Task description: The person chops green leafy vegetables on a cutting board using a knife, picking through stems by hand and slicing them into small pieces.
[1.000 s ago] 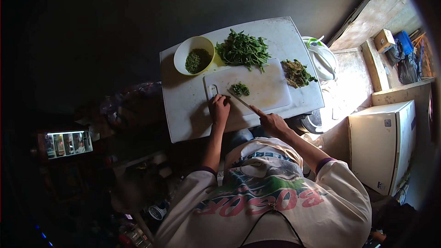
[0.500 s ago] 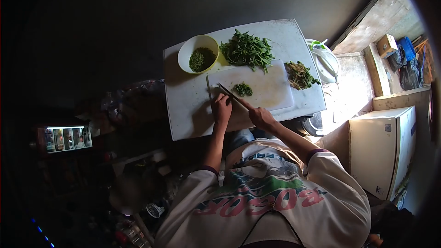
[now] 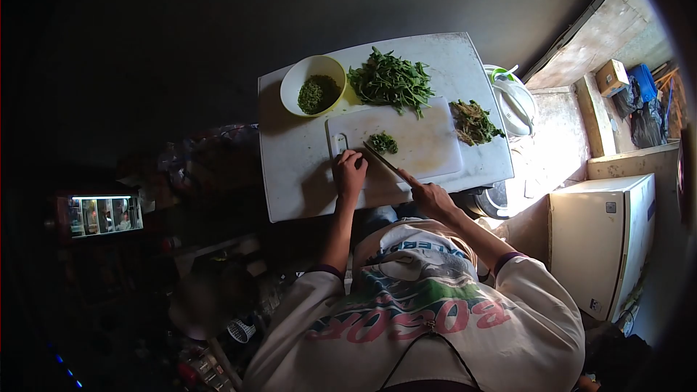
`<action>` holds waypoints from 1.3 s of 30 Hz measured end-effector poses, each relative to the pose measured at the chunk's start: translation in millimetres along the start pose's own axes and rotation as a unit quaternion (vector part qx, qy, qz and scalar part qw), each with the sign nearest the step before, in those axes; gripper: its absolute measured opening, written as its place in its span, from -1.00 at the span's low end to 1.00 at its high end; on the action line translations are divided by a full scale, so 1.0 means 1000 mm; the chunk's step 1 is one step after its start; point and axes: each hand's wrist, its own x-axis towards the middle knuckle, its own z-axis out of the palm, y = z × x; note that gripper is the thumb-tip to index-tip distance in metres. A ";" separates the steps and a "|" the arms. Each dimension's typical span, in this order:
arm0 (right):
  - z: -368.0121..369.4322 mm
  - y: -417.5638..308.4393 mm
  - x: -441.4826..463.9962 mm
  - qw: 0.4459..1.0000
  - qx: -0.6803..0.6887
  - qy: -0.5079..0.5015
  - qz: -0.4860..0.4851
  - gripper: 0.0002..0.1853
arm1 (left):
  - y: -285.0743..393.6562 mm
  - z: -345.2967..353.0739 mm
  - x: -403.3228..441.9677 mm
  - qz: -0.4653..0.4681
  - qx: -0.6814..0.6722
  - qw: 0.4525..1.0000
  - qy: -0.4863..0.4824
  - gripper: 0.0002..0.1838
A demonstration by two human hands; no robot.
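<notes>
My right hand (image 3: 430,197) is closed around the handle of a knife (image 3: 383,159), whose blade points up and left across the cutting board. The blade tip lies beside a small heap of chopped greens (image 3: 383,143). At the near left edge of the white cutting board (image 3: 432,152), close to its handle slot, is my left hand (image 3: 350,170). Its fingers are curled together, and whatever they hold is hidden. Behind the board lies a pile of uncut leafy greens (image 3: 392,80). A bowl (image 3: 292,87) with finely chopped greens inside (image 3: 318,94) stands at the back left.
Wilted trimmings (image 3: 473,123) lie right of the board on the white table (image 3: 290,181). A dark wall rises behind the table. To the right are a lidded white container (image 3: 514,105) on the floor and a white fridge-like box (image 3: 587,243).
The knife has moved right and toward me, away from the left hand's fingers, and its tip now sits nearer the chopped heap. The left hand has stayed almost in place.
</notes>
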 end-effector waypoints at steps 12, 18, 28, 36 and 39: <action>-0.010 -0.019 -0.005 0.998 0.024 -0.048 0.020 -0.17 | -0.004 -0.001 -0.004 0.023 -0.012 1.000 0.004 -0.82; 0.022 -0.004 0.018 0.996 0.093 0.004 -0.013 -0.21 | 0.006 -0.005 -0.010 0.012 -0.017 1.000 -0.012 -0.84; 0.012 -0.012 0.034 0.999 0.002 0.010 -0.030 -0.21 | 0.003 -0.001 -0.018 0.029 0.038 0.999 0.021 -0.83; -0.006 0.027 0.005 0.998 0.019 0.014 -0.062 -0.17 | 0.010 -0.004 -0.013 0.011 -0.013 1.000 0.019 -0.87; -0.013 0.034 -0.003 0.998 0.042 0.020 -0.051 -0.29 | 0.009 -0.003 -0.012 0.022 -0.015 0.999 0.026 -0.88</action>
